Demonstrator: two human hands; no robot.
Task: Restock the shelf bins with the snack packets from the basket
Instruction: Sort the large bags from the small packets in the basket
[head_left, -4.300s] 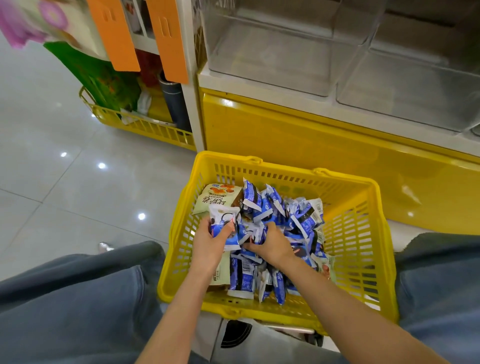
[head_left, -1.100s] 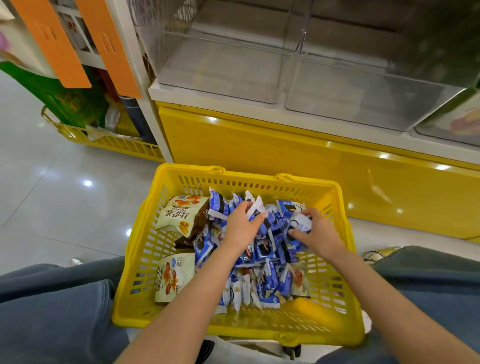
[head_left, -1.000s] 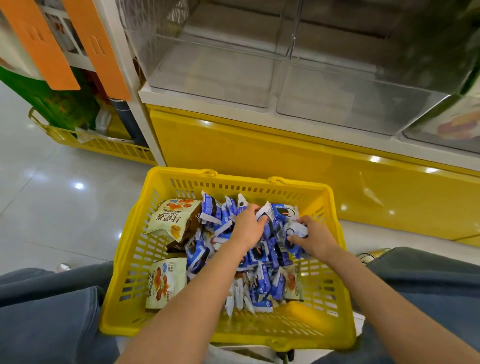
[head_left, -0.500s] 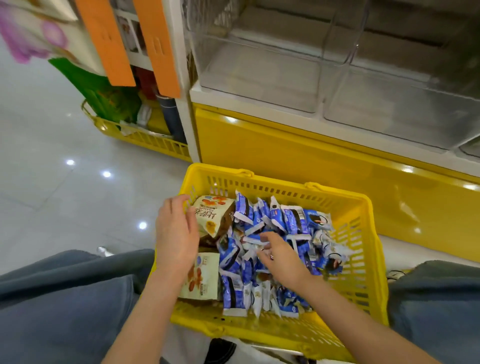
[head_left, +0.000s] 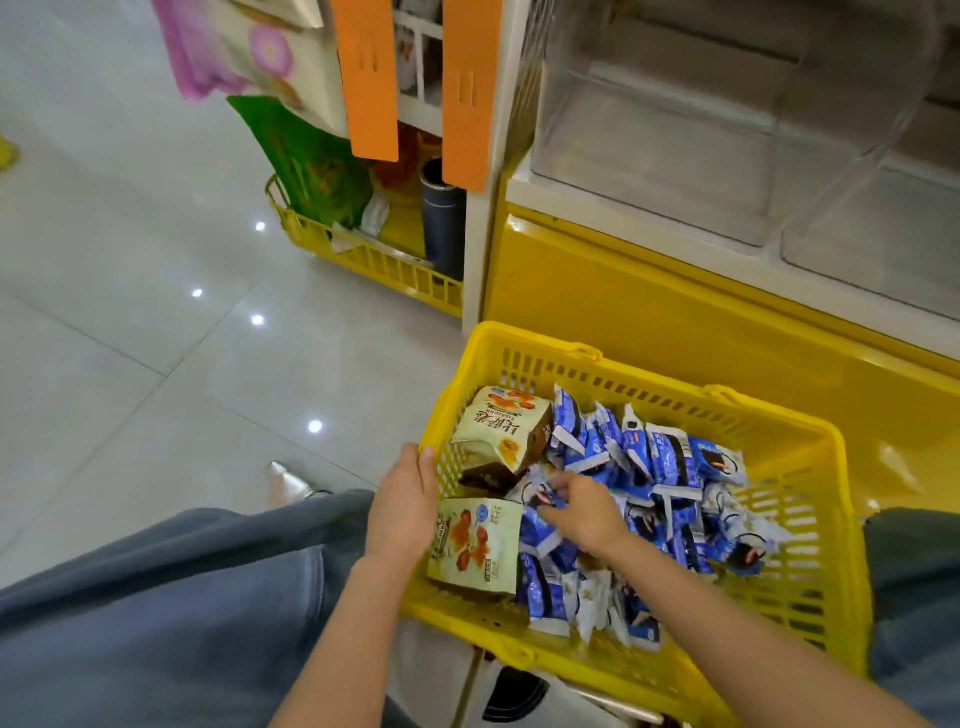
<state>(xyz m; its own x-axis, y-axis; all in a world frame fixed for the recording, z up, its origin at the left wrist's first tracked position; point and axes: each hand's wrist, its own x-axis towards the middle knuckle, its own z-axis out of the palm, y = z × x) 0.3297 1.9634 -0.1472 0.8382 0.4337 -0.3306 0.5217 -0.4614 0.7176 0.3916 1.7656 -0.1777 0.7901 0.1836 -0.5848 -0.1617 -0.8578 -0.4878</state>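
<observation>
A yellow plastic basket (head_left: 810, 582) sits on the floor between my knees, filled with several small blue-and-white snack packets (head_left: 670, 462) and two larger pale green packets (head_left: 501, 426) along its left side. My left hand (head_left: 402, 506) grips the basket's left rim, fingers over the edge. My right hand (head_left: 584, 512) reaches into the pile near the left-centre, its fingers curled among the blue packets; what they hold is hidden. The clear shelf bins (head_left: 660, 150) above the yellow shelf base stand with nothing visible in them.
The yellow shelf base (head_left: 675, 322) rises right behind the basket. A second yellow basket (head_left: 363, 260) with a green bag and a dark cylinder sits at the left of the shelf post. Orange tags (head_left: 470, 93) hang there. Glossy tiled floor (head_left: 156, 364) spreads to the left.
My left hand has left the pale green packet and taken the basket's left rim. My right hand has shifted slightly left in the pile. The view has swung left.
</observation>
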